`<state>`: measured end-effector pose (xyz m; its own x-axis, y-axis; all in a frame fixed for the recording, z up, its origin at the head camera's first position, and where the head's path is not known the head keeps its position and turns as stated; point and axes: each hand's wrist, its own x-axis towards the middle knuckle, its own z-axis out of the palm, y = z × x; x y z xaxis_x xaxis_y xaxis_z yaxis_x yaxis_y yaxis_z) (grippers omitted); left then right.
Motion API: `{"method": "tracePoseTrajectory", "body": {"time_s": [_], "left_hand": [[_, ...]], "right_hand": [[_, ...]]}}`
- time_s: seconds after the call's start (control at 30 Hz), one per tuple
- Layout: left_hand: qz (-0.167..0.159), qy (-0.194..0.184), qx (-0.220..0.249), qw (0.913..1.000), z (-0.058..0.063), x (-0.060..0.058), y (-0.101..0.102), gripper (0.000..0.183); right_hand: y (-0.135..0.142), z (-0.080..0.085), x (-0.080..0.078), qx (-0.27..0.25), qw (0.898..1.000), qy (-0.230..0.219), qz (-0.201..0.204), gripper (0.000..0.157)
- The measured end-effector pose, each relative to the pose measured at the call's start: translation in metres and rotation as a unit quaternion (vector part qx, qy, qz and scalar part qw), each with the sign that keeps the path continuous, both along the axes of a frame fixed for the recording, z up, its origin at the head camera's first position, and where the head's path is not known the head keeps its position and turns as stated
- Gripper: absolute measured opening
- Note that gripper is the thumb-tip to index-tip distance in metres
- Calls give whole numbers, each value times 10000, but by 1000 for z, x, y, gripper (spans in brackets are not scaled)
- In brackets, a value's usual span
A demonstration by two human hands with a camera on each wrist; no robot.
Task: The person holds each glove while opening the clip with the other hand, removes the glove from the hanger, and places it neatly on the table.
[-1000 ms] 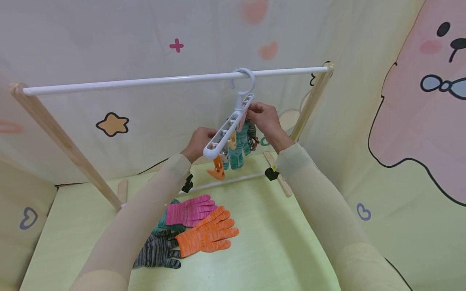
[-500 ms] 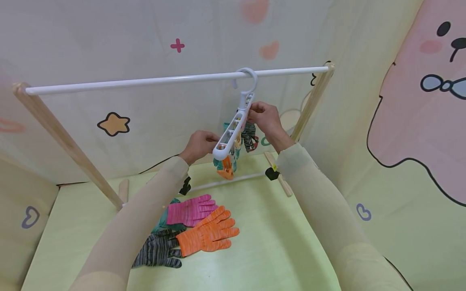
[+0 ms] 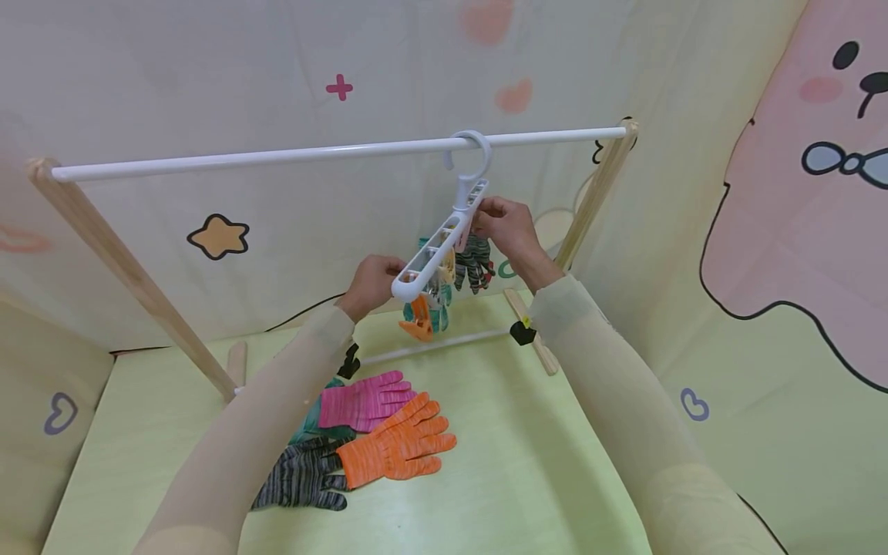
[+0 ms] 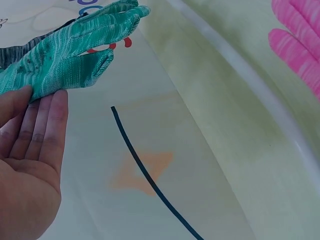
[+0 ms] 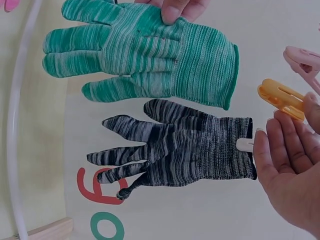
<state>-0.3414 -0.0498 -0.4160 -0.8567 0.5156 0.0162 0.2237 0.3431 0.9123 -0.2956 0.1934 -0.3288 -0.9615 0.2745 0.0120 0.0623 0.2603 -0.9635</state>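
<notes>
A white hanger [image 3: 437,247] hangs by its hook from the rail, with several coloured clothespins under it. My left hand [image 3: 375,284] pinches the edge of a green glove [image 4: 55,62], which stretches out flat beside the hanger. My right hand [image 5: 292,155] has thumb and fingers on a yellow clothespin [image 5: 280,97]. Just past those fingers, a grey-and-black striped glove [image 5: 175,150] hangs with a pale clothespin [image 5: 244,145] at its cuff. A pink clothespin [image 5: 302,60] is near the yellow one, and an orange clothespin [image 3: 418,320] dangles at the hanger's near end.
A white rail [image 3: 277,156] spans two wooden posts. Below on the pale green table lie a pink glove [image 3: 361,405], an orange glove [image 3: 398,447], another grey striped glove [image 3: 301,478] and a green glove partly under them. A lower white bar [image 3: 444,345] crosses behind.
The green glove has moved left, leaving more of the grey glove in view. The hanger's near end swung right, then back left. My left hand sits slightly lower; my right hand barely moved.
</notes>
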Motion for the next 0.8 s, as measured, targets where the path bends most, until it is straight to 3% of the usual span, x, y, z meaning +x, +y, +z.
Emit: {"method": "tracePoseTrajectory", "body": {"time_s": [0.1,0.23,0.47,0.8], "left_hand": [[91,32,172,9998,-4,1,-4,18],[172,-295,701,9970,-7,4,-10,20],[504,-628,714,9942,-14,5,-14,30],[772,-1236,1319,9805,-15,8,-21,28]], "right_hand": [[0,0,1,1,10000,-78,31,30],[1,1,2,-41,9998,-174,70,33],[3,-1,-1,-111,9996,-191,191,36],[4,-1,-4,-153,9993,-192,294,36]]}}
